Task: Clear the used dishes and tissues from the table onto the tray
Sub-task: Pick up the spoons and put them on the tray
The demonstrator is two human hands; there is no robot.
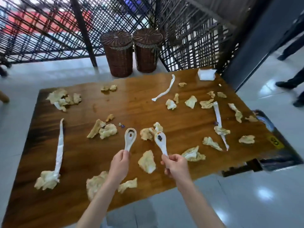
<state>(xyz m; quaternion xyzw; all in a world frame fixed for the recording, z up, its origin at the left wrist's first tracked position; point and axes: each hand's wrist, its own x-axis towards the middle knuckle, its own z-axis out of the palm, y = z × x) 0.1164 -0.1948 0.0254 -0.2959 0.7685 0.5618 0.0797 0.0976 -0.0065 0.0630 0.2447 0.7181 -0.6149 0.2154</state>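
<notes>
bright, even daylight, wide-angle view with soft detail

light comes from beyond the lattice screen (49,30) at the top, where the outside is washed out and blurred. the glossy wooden bench (139,102) carries a pale sheen across its far half, and the floor tiles (263,193) at the right show small white glare spots. shadows under the crumpled tissues (147,161) are faint and short. straight edges bow toward the corners, and the whole frame is slightly smeared, with fine texture lost.
</notes>
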